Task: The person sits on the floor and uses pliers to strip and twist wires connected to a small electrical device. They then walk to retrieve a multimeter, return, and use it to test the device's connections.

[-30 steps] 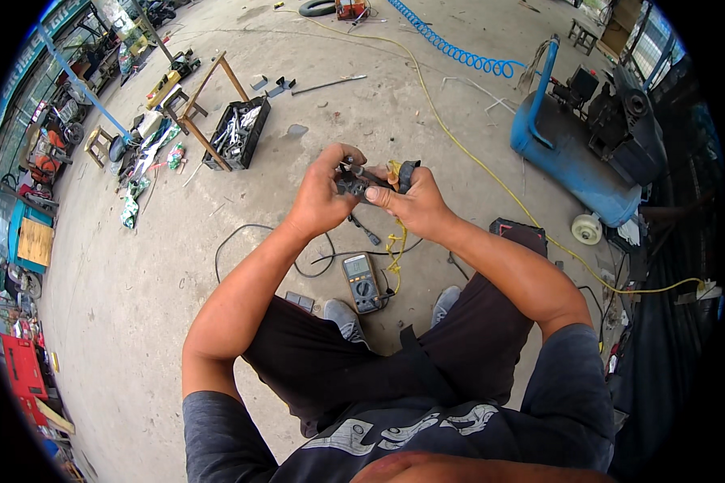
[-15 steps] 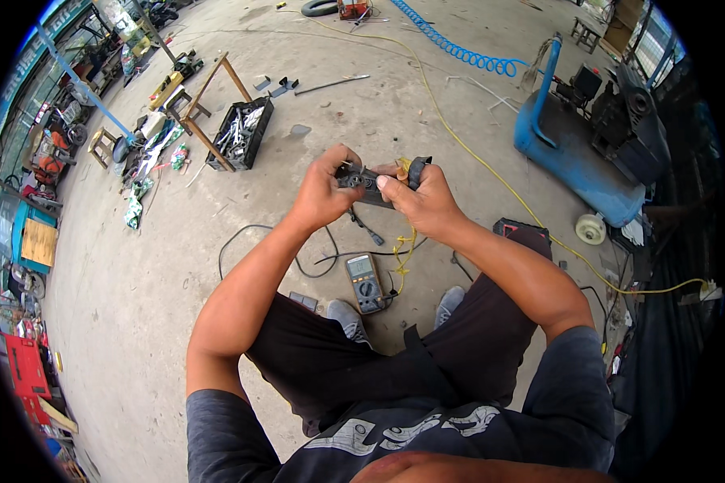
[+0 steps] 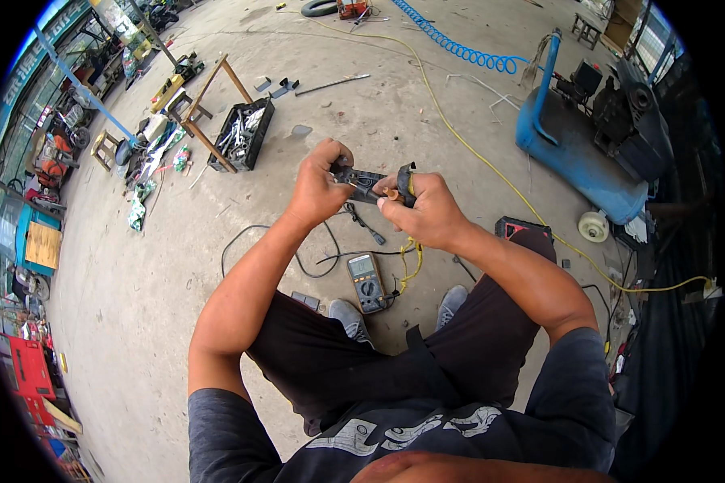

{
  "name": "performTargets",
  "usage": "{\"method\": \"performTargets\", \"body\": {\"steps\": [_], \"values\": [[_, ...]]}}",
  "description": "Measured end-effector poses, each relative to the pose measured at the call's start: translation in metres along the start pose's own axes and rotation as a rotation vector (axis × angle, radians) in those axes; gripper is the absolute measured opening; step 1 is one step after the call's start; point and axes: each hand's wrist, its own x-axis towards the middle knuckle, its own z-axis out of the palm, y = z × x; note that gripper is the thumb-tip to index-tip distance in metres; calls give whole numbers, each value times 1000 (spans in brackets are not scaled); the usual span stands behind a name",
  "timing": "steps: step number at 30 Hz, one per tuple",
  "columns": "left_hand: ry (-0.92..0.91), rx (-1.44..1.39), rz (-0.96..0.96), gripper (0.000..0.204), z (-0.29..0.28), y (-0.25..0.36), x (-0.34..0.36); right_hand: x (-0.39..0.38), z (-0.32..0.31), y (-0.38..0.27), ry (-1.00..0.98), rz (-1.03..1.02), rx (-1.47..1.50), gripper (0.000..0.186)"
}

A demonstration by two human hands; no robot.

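My left hand [image 3: 322, 183] is closed around one end of a flat black plastic part [image 3: 366, 183] with round recesses, held above the floor. A short cable with a grey-black connector [image 3: 376, 236] hangs below it. My right hand [image 3: 427, 208] is closed at the part's other end, pinching a small orange-brown piece [image 3: 392, 194] whose kind I cannot make out. A curved black strip [image 3: 406, 181] stands up beside the right index finger. Below, a multimeter [image 3: 366, 283] with an orange-edged case lies between my shoes, a tangled yellow cord [image 3: 412, 264] next to it.
A black crate of tools [image 3: 243, 135] stands ahead-left by a wooden frame [image 3: 205, 92]. On the right is a blue air compressor tank [image 3: 584, 165] with a white wheel [image 3: 594, 227]. A yellow hose [image 3: 483, 165] crosses the floor; a coiled blue hose [image 3: 459, 52] lies farther off.
The right fingers have shifted on the part, and the orange-brown piece now shows between them. The black strip has turned more upright. The yellow cord now shows only lower down, above the multimeter.
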Motion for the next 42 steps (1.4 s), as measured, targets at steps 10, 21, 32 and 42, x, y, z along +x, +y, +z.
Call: {"method": "performTargets", "body": {"steps": [10, 21, 32, 42], "values": [[20, 176, 43, 26, 0, 15, 2, -2, 1, -2, 5, 91, 49, 15], [28, 304, 165, 28, 5, 20, 0, -2, 3, -11, -71, 240, 92, 14], [-39, 4, 48, 24, 9, 6, -2, 9, 0, -3, -92, 172, 188, 22], [-104, -192, -37, 21, 19, -6, -5, 20, -9, 21, -45, 70, -61, 24]]}}
